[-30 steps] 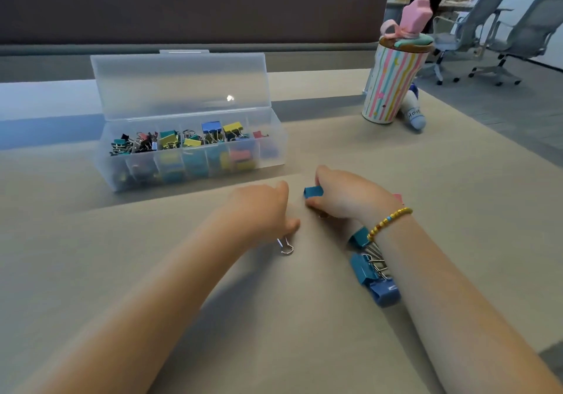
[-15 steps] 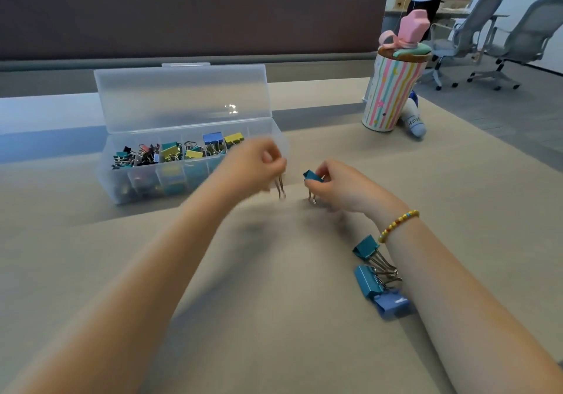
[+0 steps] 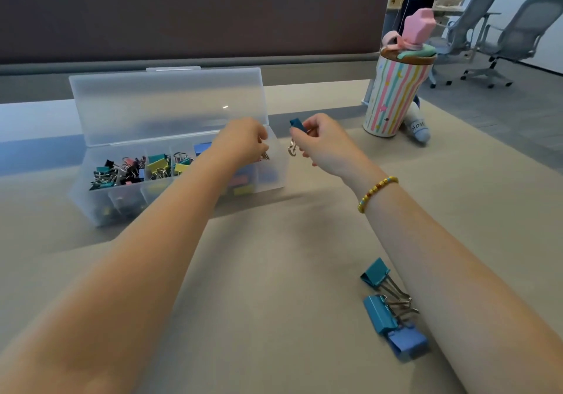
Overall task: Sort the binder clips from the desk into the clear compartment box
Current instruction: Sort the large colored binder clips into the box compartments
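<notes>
A teal binder clip (image 3: 297,125) is pinched in the right hand (image 3: 320,142), held just right of the clear compartment box (image 3: 106,208). A small clip (image 3: 264,156) – mostly hidden – is gripped by the left hand (image 3: 243,144) over the box's right end. Three blue clips (image 3: 387,302) are left lying on the desk (image 3: 274,287) beside the right forearm.

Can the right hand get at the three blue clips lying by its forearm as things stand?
Probably not at once: the right hand already pinches a blue clip. Nothing covers the three clips on the desk; they lie open beside the forearm.
</notes>
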Tool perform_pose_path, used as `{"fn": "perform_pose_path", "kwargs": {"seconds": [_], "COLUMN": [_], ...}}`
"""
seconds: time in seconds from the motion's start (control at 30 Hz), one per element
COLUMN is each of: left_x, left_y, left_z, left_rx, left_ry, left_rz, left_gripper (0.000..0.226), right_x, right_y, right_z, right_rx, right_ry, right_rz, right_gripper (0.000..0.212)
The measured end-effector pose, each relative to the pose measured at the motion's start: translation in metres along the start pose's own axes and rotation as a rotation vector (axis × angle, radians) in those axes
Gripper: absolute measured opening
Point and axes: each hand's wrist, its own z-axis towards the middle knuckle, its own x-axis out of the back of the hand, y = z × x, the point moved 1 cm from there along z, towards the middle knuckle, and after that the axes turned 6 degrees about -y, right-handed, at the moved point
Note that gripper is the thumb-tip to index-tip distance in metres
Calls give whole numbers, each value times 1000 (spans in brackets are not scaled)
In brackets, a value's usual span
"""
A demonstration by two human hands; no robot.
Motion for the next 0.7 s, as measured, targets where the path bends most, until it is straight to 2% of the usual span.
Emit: {"fn": "perform_pose_path", "kwargs": {"seconds": [0.07, 0.13, 0.23, 0.3, 0.4, 0.47, 0.53, 0.7], "left_x": [3, 6, 10, 10, 10, 10, 10, 5], "left_y": [-1, -4, -12, -16, -22, -27, -29, 0], "left_z": [0, 1, 0, 1, 1, -3, -10, -43], "left_rx": [-12, -31, -36, -55, -28, 17, 22, -94], "left_ry": [53, 51, -82, -110, 2, 65, 90, 232], "left_rz": [208, 316, 300, 300, 209, 160, 134, -26], "left_gripper": [13, 18, 22, 25, 26, 25, 24, 20], "right_x": [-4, -9, -21, -29, -37, -39, -37, -13], "right_y": [-2, -6, -11, -12, -13, -15, -14, 4], "right_z": [8, 15, 30, 39, 47, 45, 41, 9], "right_rx": [25, 39, 71, 89, 76, 77, 96, 118], "right_ry": [-8, -26, -25, -24, -71, -90, -67, 14], "right_rz": [-39, -96, -168, -289, -639, -741, -750, -568], "right_gripper": [22, 22, 21, 24, 35, 30, 28, 45]}}
